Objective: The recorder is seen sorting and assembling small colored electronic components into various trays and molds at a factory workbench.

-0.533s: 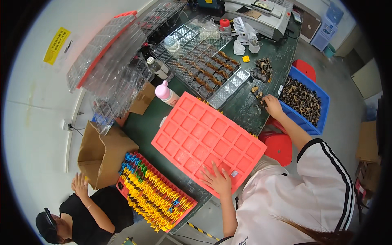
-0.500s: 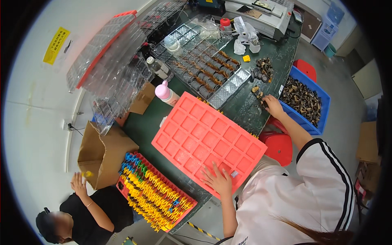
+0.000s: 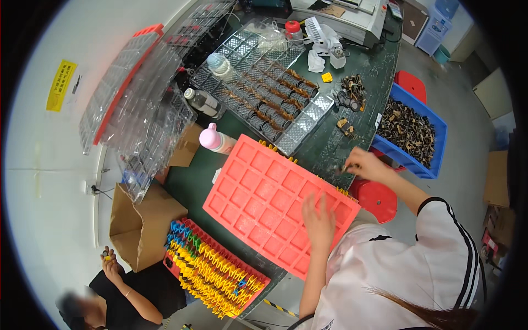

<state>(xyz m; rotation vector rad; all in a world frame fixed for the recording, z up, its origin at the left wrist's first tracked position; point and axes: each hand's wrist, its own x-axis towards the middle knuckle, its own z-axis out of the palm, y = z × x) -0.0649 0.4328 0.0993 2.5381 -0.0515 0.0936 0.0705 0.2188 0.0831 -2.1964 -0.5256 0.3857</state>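
Note:
My left hand [image 3: 320, 223] is over the right part of a coral-red tray [image 3: 263, 188] with rows of square recesses. Its fingers are stretched and apart, a little blurred, and I see nothing in them. Beyond the tray's right end, my right hand [image 3: 364, 164] pinches a small dark part [image 3: 343, 168] between thumb and fingers, too blurred to name. A few dark and tan pieces [image 3: 346, 128] lie on the green table just past that hand. Yellow clips [image 3: 342, 192] show along the tray's far edge.
A blue bin [image 3: 408, 129] full of small dark parts stands at right, beside red stools [image 3: 375, 199]. Clear trays [image 3: 297, 127] of coiled parts, a pink-capped bottle [image 3: 215, 139] and a clip-filled rack [image 3: 217, 269] share the table. A co-worker's hand [image 3: 111, 266] is near a cardboard box [image 3: 144, 223].
My right hand has come back from the small pieces toward the tray with a dark part in its fingers. My left hand has shifted right across the tray. The co-worker's hand has dropped lower.

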